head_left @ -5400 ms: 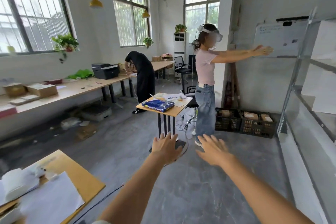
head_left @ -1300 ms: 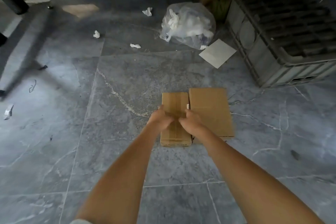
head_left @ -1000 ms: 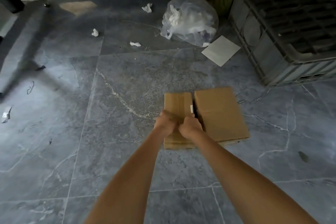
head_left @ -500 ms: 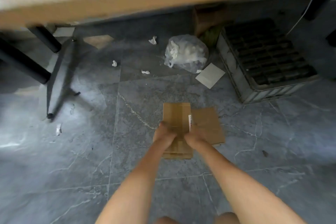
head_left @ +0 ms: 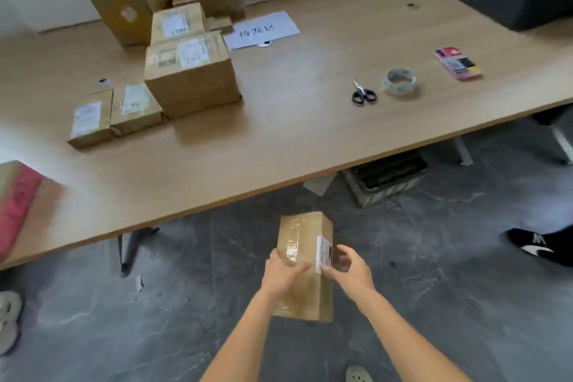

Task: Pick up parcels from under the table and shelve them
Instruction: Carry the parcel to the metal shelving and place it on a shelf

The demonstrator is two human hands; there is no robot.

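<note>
I hold a brown cardboard parcel with a white label on its right side, lifted off the grey floor in front of the wooden table. My left hand grips its left side and top. My right hand grips its right side over the label. Several other taped parcels stand on the table's left part. No shelf is in view.
Scissors, a tape roll and a pink card pack lie on the table's right part. A grey crate sits under the table edge. Another person's black shoe is on the floor at the right.
I have lifted the narrow parcel off the floor with both hands and my view has risen from under the table to above its top. The second flat parcel is out of view.
</note>
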